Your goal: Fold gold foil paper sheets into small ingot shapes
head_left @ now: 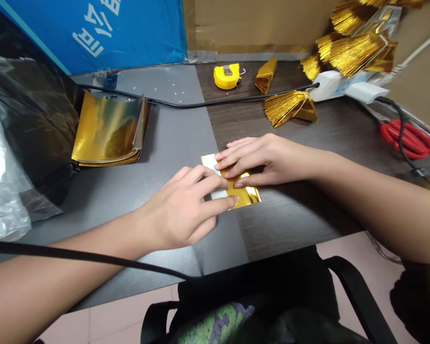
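A small sheet of gold foil paper [250,195] lies on the table in front of me, with a white strip [219,193] showing along its left side. My left hand [189,205] comes in from the left, fingers apart and slightly bent. Its fingertips press on the foil near the edge of the white strip. From the right, my right hand [260,157] rests over the sheet's far part, fingers stretched out and spread, fingertips on the foil. Both hands touch the paper without gripping it. Part of the sheet is hidden under the fingers.
A stack of gold paper [105,129] sits at the left beside a black plastic bag [28,129]. Behind are a yellow tape measure [226,77], folded gold bundles [290,107], a white power strip [333,86] and red-handled scissors [408,138]. A black cable [200,104] crosses the table.
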Demonstrator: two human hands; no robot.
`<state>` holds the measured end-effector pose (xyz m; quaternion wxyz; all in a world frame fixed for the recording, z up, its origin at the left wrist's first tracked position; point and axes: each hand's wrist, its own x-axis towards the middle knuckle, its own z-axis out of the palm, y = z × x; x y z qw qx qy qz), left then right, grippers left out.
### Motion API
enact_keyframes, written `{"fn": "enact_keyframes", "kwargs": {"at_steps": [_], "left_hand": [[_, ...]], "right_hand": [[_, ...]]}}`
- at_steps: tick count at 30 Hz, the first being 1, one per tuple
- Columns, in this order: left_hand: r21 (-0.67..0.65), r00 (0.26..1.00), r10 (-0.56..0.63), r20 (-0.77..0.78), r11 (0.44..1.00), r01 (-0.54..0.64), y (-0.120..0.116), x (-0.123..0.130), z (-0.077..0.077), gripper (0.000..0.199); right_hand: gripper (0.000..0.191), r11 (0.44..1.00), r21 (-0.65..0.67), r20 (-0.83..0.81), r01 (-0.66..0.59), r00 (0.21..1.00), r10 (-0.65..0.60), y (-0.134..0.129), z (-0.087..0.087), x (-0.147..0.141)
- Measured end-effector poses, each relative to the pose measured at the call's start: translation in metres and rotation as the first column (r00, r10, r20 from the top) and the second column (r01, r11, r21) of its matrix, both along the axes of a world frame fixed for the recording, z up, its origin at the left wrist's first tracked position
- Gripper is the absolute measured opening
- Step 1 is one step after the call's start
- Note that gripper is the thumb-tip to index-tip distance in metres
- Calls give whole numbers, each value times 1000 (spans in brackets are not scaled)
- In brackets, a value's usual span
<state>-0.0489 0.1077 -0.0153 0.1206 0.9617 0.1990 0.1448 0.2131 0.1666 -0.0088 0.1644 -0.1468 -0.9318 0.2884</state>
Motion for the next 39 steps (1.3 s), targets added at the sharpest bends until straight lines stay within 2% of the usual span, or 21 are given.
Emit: {"fn": "enact_keyframes", "kwargs": {"at_steps": [11,18,27,39], "left_hand": [[13,999,-24,41,1000,24,1,-1,0,34],[-67,1000,3,19,998,-1,-1,1,2,32],[-112,999,-28,22,993,30,0,2,1,32],[-66,999,-29,40,997,32,1,1,-2,34]], "right_hand": [[19,999,-40,5,22,1000,-22,-1,-4,3],[17,997,-58,43,52,998,-50,-2,-4,5],[18,995,-80,12,59,998,-58,-3,-5,5],[18,990,-121,3,77,997,-78,-5,-6,5]]}}
